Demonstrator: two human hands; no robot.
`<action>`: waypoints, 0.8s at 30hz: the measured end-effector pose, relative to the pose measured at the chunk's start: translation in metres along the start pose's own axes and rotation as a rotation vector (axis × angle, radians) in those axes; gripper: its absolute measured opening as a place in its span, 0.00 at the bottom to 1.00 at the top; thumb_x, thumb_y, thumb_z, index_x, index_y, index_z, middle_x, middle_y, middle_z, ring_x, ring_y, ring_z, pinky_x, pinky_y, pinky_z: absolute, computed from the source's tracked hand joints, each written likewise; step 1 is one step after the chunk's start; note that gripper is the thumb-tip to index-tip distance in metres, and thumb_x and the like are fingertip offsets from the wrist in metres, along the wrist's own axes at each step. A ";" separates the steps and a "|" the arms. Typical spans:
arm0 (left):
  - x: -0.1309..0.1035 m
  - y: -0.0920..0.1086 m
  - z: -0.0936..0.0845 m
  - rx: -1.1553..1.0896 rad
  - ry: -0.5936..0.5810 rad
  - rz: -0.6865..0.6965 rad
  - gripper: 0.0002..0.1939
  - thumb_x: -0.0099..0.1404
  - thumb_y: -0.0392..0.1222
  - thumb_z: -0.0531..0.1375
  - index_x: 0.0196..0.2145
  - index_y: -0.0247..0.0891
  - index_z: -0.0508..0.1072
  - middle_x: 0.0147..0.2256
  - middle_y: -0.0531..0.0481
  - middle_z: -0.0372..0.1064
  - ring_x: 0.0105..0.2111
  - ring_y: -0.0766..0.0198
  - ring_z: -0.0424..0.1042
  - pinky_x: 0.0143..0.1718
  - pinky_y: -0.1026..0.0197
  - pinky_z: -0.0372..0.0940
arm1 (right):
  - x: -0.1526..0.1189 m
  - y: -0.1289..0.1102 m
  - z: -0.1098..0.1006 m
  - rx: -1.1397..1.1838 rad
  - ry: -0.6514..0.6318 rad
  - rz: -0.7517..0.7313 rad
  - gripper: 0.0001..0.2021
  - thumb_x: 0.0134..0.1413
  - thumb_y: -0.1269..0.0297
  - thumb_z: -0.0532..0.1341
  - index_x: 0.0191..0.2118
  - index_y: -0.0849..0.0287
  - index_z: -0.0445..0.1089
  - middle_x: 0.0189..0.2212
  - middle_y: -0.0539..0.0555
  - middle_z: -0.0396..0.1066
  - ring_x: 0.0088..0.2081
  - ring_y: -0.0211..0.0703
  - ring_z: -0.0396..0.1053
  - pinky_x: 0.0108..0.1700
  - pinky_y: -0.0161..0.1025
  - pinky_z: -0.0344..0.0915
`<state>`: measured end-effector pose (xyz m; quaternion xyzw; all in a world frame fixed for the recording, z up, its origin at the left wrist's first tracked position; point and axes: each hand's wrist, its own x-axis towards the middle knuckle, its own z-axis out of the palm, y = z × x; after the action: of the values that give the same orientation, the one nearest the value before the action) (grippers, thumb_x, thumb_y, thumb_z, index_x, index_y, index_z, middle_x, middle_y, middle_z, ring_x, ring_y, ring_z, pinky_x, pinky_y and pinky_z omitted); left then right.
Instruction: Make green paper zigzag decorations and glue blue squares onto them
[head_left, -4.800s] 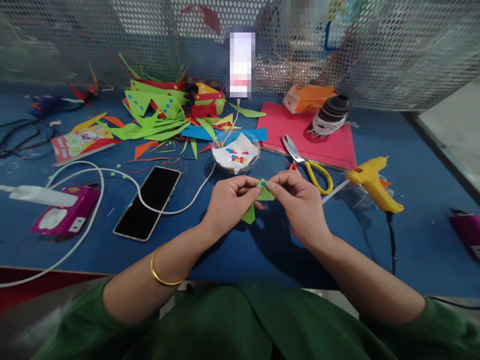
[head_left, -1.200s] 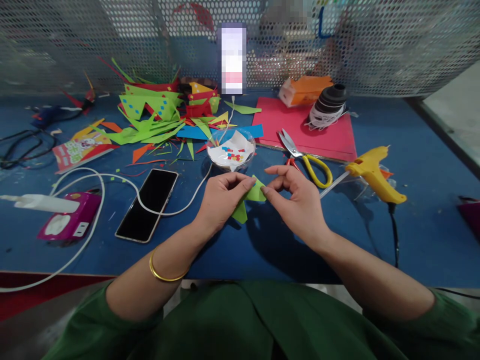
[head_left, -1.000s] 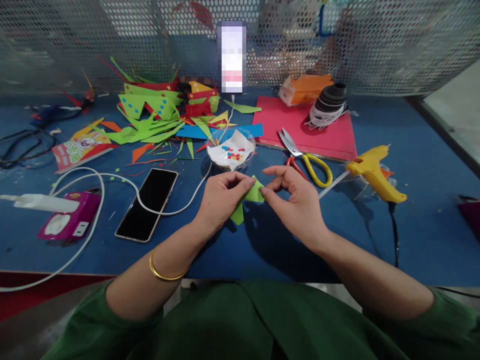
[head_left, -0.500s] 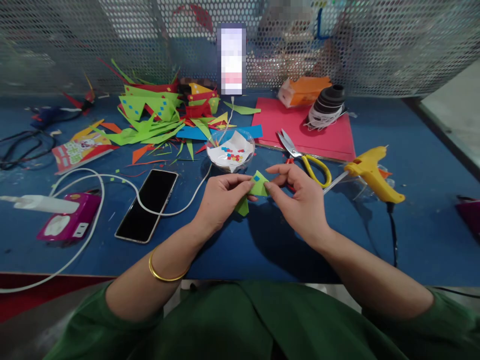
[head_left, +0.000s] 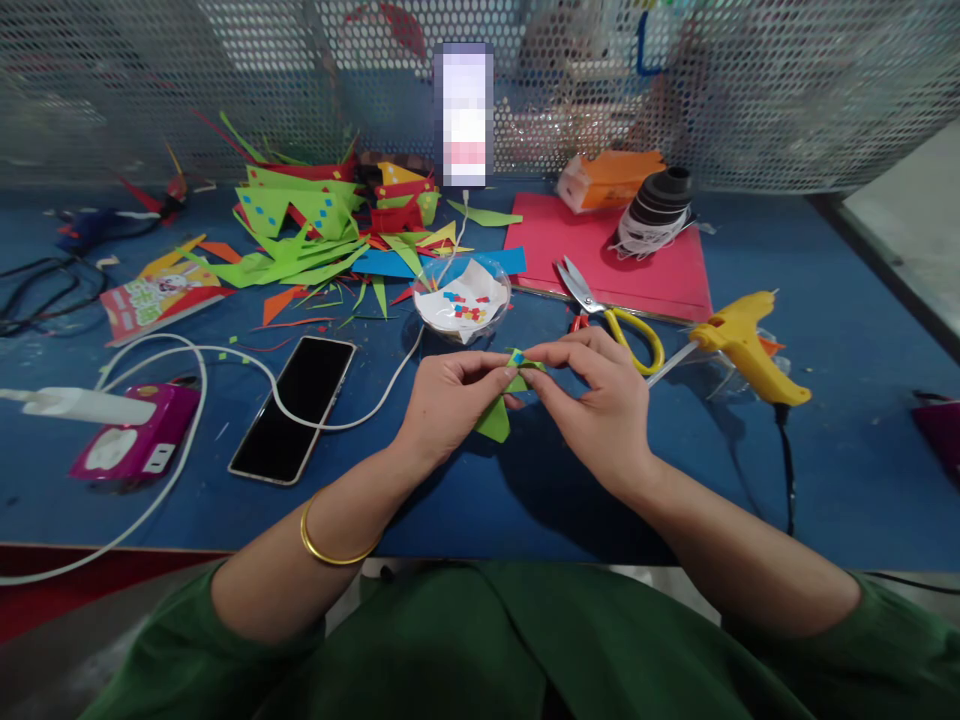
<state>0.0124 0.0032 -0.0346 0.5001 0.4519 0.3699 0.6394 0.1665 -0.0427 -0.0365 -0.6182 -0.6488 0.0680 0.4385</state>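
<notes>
A small green paper piece (head_left: 494, 418) with a blue square near its top is held between both hands, over the front middle of the table. My left hand (head_left: 456, 398) pinches it from the left, thumb on top. From the right, my right hand (head_left: 592, 390) grips its upper right part between thumb and fingers. Just beyond the hands stands a clear bowl (head_left: 502, 312) with white paper and small red, blue and yellow squares. Scissors (head_left: 628, 340) with yellow and red handles lie beside my right hand.
A yellow glue gun (head_left: 742, 340) lies at the right. Red sheets (head_left: 600, 270) are behind the scissors. Green paper scraps (head_left: 300, 262) pile up at the back left. A black phone (head_left: 296, 410), a white cable and a purple power strip (head_left: 169, 410) lie left.
My right hand's fingers have closed in on the top of the green paper, now bent near the blue square. Its lower part shows more below my left hand.
</notes>
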 end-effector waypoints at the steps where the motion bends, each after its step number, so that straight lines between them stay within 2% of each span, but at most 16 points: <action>1: 0.000 0.000 0.000 0.001 -0.002 0.000 0.10 0.55 0.42 0.69 0.34 0.36 0.83 0.29 0.48 0.80 0.25 0.62 0.79 0.25 0.65 0.72 | 0.000 -0.001 0.000 0.024 -0.004 0.019 0.04 0.57 0.66 0.65 0.38 0.50 0.77 0.33 0.51 0.73 0.38 0.46 0.71 0.44 0.47 0.64; 5: -0.001 0.003 0.001 -0.007 0.004 -0.021 0.10 0.53 0.42 0.70 0.33 0.36 0.83 0.26 0.49 0.79 0.24 0.61 0.78 0.22 0.66 0.71 | 0.002 -0.001 -0.002 0.091 0.008 0.049 0.03 0.58 0.67 0.64 0.36 0.52 0.75 0.34 0.51 0.73 0.39 0.45 0.70 0.44 0.45 0.65; 7: -0.001 0.004 0.001 -0.026 0.015 -0.033 0.11 0.52 0.43 0.71 0.33 0.35 0.82 0.26 0.50 0.78 0.24 0.61 0.78 0.21 0.66 0.70 | 0.004 0.000 -0.003 0.126 0.028 0.079 0.04 0.59 0.66 0.63 0.39 0.53 0.74 0.34 0.51 0.72 0.39 0.44 0.70 0.44 0.44 0.65; 10: -0.001 0.006 0.001 -0.068 0.024 -0.042 0.13 0.51 0.44 0.71 0.33 0.34 0.81 0.27 0.49 0.78 0.23 0.61 0.78 0.21 0.66 0.69 | 0.007 0.003 -0.002 0.244 -0.012 0.230 0.09 0.59 0.63 0.63 0.45 0.55 0.71 0.31 0.49 0.71 0.35 0.41 0.69 0.40 0.42 0.65; 13: 0.000 0.007 0.000 -0.086 0.021 -0.057 0.14 0.51 0.45 0.71 0.33 0.34 0.81 0.27 0.48 0.78 0.23 0.61 0.77 0.21 0.66 0.69 | 0.007 0.004 0.000 0.375 -0.101 0.353 0.12 0.56 0.63 0.63 0.46 0.56 0.70 0.28 0.47 0.70 0.31 0.39 0.68 0.36 0.40 0.64; 20: 0.000 0.006 -0.001 0.019 0.018 -0.026 0.10 0.58 0.46 0.67 0.30 0.35 0.78 0.25 0.50 0.76 0.20 0.65 0.75 0.19 0.67 0.65 | 0.005 0.001 0.001 0.407 -0.138 0.330 0.13 0.54 0.67 0.63 0.46 0.58 0.70 0.26 0.45 0.68 0.31 0.37 0.68 0.38 0.40 0.65; 24: 0.001 0.005 -0.003 0.020 -0.008 -0.017 0.13 0.57 0.49 0.68 0.32 0.35 0.79 0.27 0.48 0.77 0.22 0.64 0.76 0.20 0.67 0.65 | 0.005 0.001 0.000 0.386 -0.097 0.311 0.12 0.54 0.67 0.63 0.45 0.57 0.70 0.26 0.45 0.70 0.30 0.37 0.69 0.37 0.40 0.65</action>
<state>0.0097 0.0061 -0.0297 0.5040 0.4571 0.3578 0.6396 0.1678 -0.0379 -0.0348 -0.6112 -0.5412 0.2870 0.5011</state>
